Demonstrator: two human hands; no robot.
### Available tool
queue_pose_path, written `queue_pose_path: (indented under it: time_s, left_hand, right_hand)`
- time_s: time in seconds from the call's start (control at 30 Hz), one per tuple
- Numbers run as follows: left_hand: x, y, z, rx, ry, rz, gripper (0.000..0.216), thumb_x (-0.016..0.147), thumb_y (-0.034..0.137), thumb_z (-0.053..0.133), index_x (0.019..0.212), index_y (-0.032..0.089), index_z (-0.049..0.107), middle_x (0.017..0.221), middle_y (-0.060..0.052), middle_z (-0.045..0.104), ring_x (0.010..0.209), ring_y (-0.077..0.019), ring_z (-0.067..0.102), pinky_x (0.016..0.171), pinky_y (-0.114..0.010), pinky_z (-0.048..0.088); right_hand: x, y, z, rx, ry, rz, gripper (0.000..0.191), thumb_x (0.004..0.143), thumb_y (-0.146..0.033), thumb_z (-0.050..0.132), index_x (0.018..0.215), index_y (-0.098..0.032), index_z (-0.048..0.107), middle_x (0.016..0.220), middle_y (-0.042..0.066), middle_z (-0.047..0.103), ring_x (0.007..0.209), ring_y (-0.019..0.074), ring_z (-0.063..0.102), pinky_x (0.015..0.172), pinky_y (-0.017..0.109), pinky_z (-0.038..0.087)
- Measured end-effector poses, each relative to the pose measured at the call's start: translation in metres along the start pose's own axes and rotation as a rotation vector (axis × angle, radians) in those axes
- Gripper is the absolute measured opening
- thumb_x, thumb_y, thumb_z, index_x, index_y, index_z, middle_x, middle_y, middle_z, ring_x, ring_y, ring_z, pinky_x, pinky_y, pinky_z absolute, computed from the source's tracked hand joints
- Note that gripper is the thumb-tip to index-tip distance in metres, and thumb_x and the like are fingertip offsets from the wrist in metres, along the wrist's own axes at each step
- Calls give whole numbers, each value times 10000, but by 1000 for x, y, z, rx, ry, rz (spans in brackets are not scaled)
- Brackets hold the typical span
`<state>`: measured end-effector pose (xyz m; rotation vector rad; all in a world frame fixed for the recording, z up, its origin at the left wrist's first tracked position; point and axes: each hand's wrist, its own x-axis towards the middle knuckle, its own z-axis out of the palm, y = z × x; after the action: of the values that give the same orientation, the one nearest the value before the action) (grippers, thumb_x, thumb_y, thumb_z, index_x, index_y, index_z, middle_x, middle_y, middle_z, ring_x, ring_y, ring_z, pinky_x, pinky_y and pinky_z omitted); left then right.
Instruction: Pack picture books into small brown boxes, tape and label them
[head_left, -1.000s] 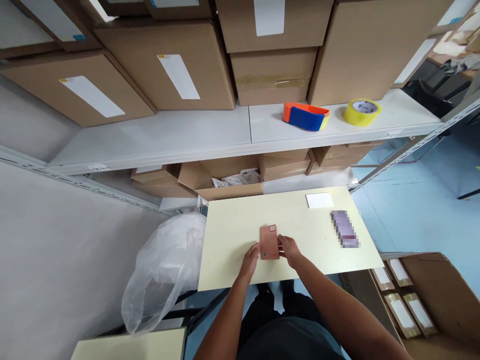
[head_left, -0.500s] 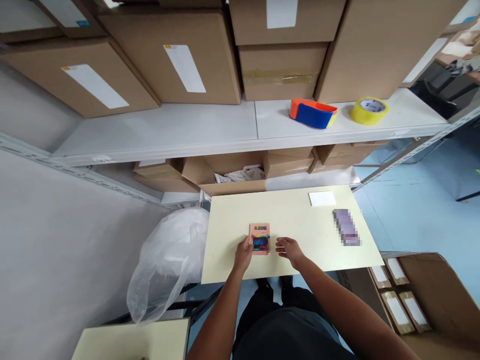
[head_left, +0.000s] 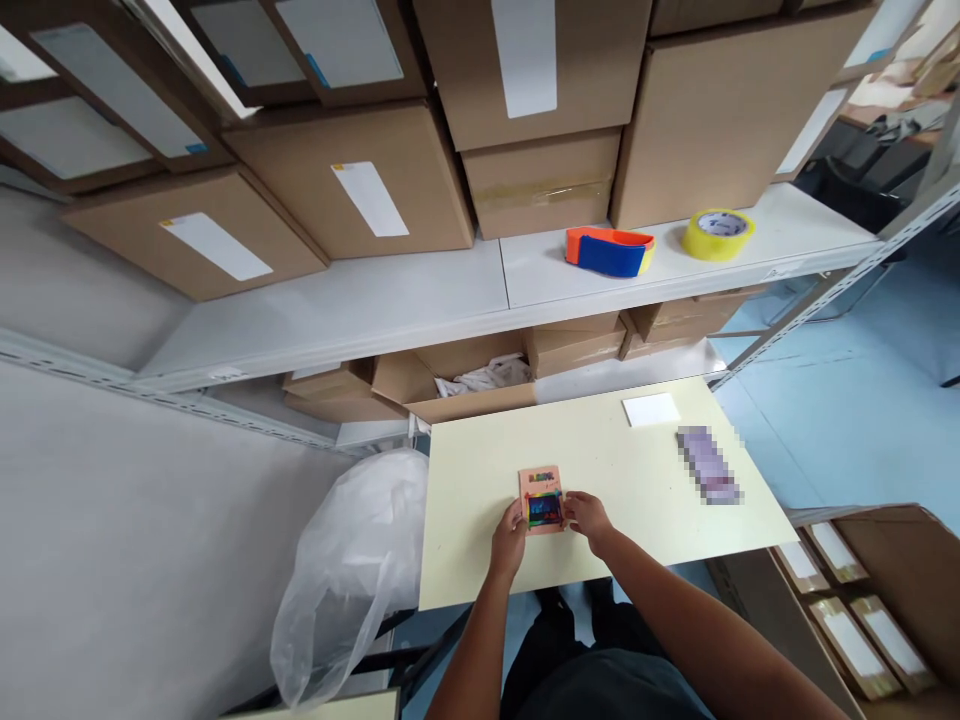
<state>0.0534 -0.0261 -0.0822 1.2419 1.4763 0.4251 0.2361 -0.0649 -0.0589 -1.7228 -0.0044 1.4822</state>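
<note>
A pink flat package [head_left: 538,482], bearing multicoloured lettering and a dark panel in a rainbow border, is at the left half of the desk [head_left: 637,480], about midway between its front and back edges. Whether it lies on the desk or is raised slightly cannot be told. The left hand [head_left: 509,540] has its grip pinching the package's left edge, toward the lower corner. The right hand [head_left: 587,516] has its fingers, slightly bent, at the package's right edge; whether that grip is pressed together on it cannot be told.

Near the desk's back right corner lies a white card [head_left: 651,410], and near the desk's right edge lies a purple item [head_left: 709,465], blurred into blocks. A clear plastic bag [head_left: 360,540] bulges just left of the desk. Behind the desk, at a lower level, an open cardboard carton [head_left: 480,402] holds crumpled white material [head_left: 491,374]. Behind and above the desk, a grey shelf [head_left: 405,285] bears closed cartons [head_left: 555,190], a blue and orange band [head_left: 611,257] and a yellow roll of tape [head_left: 709,246]. Right of the desk, lower down, a large open box [head_left: 911,560] contains small taped boxes [head_left: 859,645].
</note>
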Motion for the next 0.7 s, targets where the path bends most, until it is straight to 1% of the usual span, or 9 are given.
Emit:
queue_pose_path:
  time_s: [0.13, 0.33, 0.5, 0.7]
  left_hand:
    - [0, -3, 3, -84, -4, -6, 492, 869, 217, 569, 1355, 156, 613, 1379, -134, 664, 1279, -257, 628, 1097, -365, 471]
    - [0, -3, 12, -108, 0, -11, 488, 866, 190, 577, 1351, 157, 619, 1379, -128, 666, 1277, -255, 630, 1091, -355, 477]
    - [0, -4, 14, -27, -16, 3, 515, 877, 132, 501, 1384, 137, 588, 1379, -123, 667, 1276, -236, 629, 1093, -348, 466]
    - [-4, -6, 13, 56, -16, 6, 528, 855, 157, 573, 1380, 187, 607, 1400, -89, 658, 1291, -227, 615, 1089, -315, 458]
  right_hand:
    - [5, -1, -2, -14, 16, 13, 255, 674, -220, 686, 928, -197, 684, 750, 21, 688, 746, 180, 645, 648, 288, 438]
    - [8, -4, -10, -38, 19, 15, 263, 673, -208, 672, 936, -200, 689, 779, 31, 704, 794, 190, 663, 656, 287, 446]
    - [7, -6, -13, -28, 4, 20, 254, 688, -187, 648, 938, -193, 688, 823, 43, 731, 810, 189, 686, 658, 281, 449]
    - [6, -10, -13, -12, 3, 41, 210, 697, -182, 687, 905, -207, 675, 860, 55, 742, 821, 192, 705, 677, 287, 478]
